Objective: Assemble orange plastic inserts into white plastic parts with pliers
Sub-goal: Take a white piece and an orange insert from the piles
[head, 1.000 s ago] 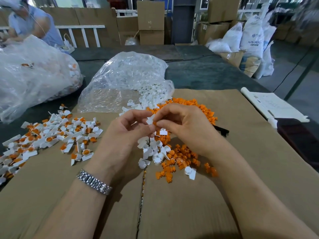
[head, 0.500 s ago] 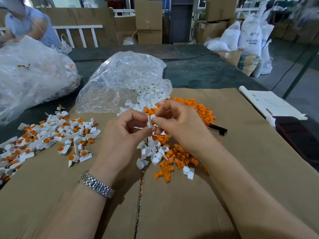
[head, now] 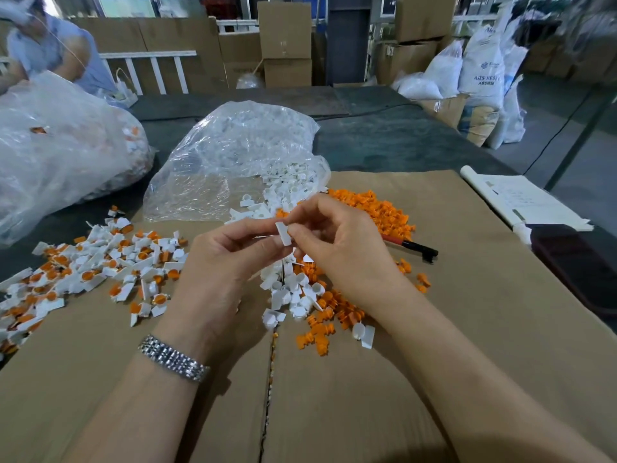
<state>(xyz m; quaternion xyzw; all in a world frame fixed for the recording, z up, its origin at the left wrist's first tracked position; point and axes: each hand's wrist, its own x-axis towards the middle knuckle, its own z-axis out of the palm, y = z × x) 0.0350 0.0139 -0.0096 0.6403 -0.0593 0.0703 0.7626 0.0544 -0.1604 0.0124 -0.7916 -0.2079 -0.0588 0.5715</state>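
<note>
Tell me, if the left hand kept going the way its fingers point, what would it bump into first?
Probably the white part that it already pinches at its fingertips, and right behind that the right hand. The left hand points right, at them.

Bare forearms, no sleeves in view, silver metal link watch band (left wrist), no gloves

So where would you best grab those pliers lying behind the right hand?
By the handle end, coming from the right. The pliers lie flat on the cardboard; their handles point right into bare space, while the other end is hidden behind the right hand by the orange inserts.
</note>
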